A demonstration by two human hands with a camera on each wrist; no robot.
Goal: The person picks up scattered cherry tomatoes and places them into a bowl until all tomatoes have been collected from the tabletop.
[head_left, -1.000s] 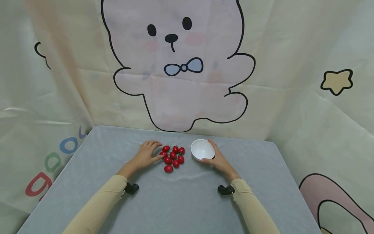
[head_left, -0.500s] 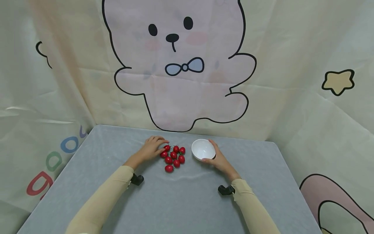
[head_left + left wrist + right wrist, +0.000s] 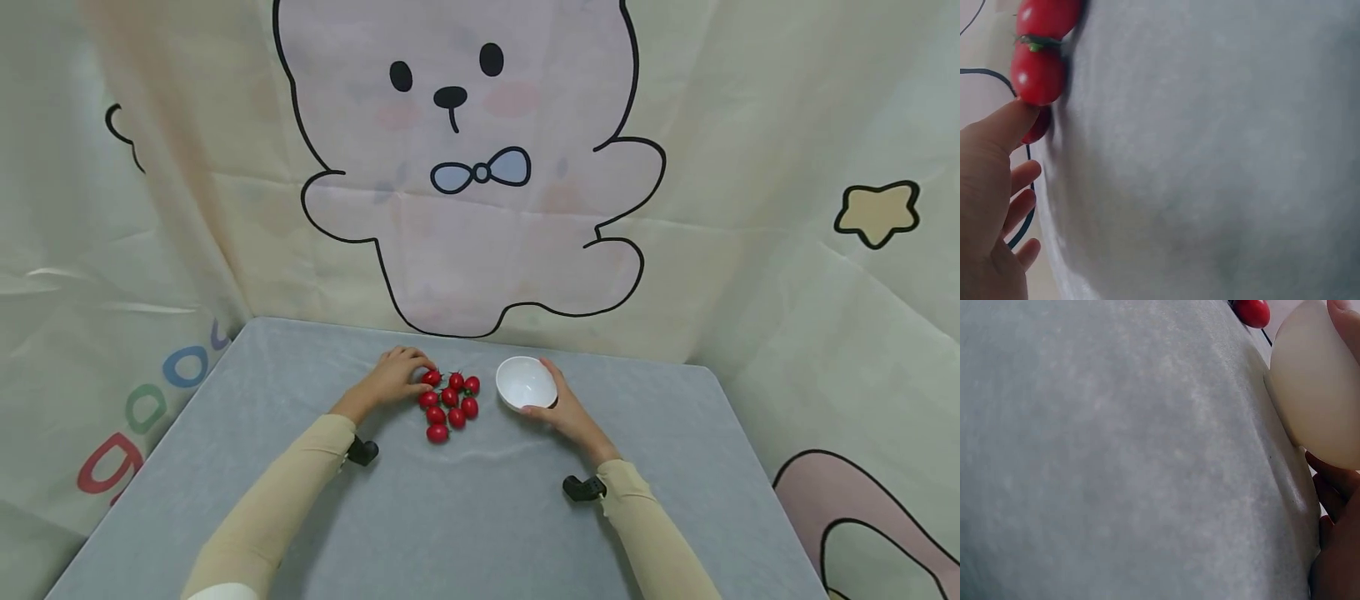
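A cluster of red cherry tomatoes [image 3: 449,397] lies on the grey cloth left of a white bowl [image 3: 525,382]. My left hand [image 3: 390,377] reaches to the far left corner of the cluster, its thumb and index finger on either side of one cherry tomato [image 3: 431,377]. In the left wrist view the thumb partly covers that cherry tomato [image 3: 1037,127]; the index finger is hidden and the other fingers stand loose. My right hand [image 3: 572,414] grips the bowl from the right, thumb at the near side and fingers at the far side. The bowl stands upright on the table, its inside plain white.
The grey cloth-covered table [image 3: 465,525] ends at the back against a curtain [image 3: 480,250] printed with a bear. Each wrist wears a black camera, such as the left wrist camera [image 3: 363,452]. One tomato [image 3: 1252,311] shows beyond the bowl in the right wrist view.
My left hand has moved right and away from me, from beside the cluster onto its far left tomato. The right hand still holds the bowl in place. The head view has shifted slightly.
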